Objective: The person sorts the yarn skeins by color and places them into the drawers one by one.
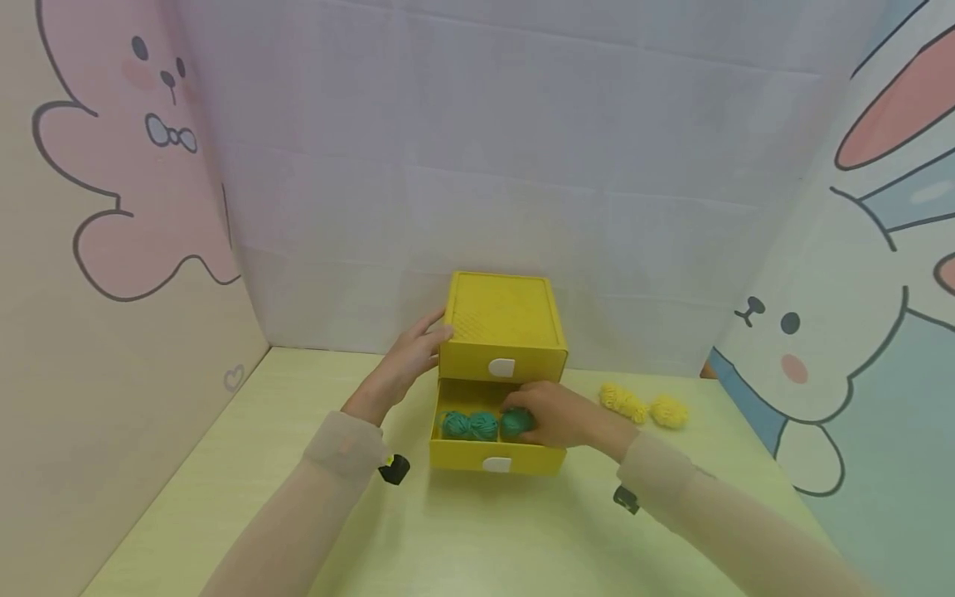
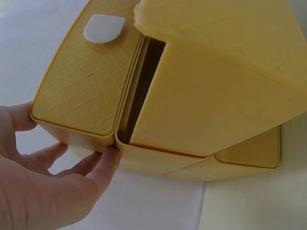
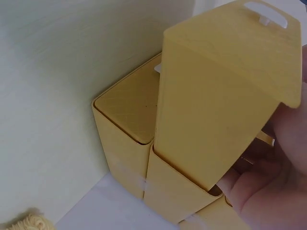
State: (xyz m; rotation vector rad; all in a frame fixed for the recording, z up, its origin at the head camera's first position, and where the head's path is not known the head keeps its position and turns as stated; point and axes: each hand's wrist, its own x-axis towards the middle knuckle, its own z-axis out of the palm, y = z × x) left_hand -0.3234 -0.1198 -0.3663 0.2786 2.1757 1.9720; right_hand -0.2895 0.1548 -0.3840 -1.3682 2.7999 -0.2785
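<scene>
1. Green ball (image 1: 515, 424): sits inside the open drawer (image 1: 530, 459), toward three o'clock. The right hand (image 1: 559, 413) grips it.
2. Green bundles (image 1: 483, 426): two, at the ball's nine o'clock.
3. Left hand (image 1: 406, 362): fingers apart, resting against the cabinet's (image 1: 507, 307) nine o'clock wall.
4. Yellow bundles (image 1: 623, 402): two, at the drawer's three o'clock.
5. Step in hand, as judged: positioning the ball. Next move calls for a steadied cabinet and fingers clear of the rim.

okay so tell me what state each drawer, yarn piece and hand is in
Top drawer: closed
Middle drawer: pulled open
Bottom drawer: closed
Left teal yarn: wound, lying in the middle drawer
Right teal ball: wound, gripped
Yellow yarn: wound, lying on the table
Left hand: touching the cabinet
Right hand: curled round the right teal ball
</scene>
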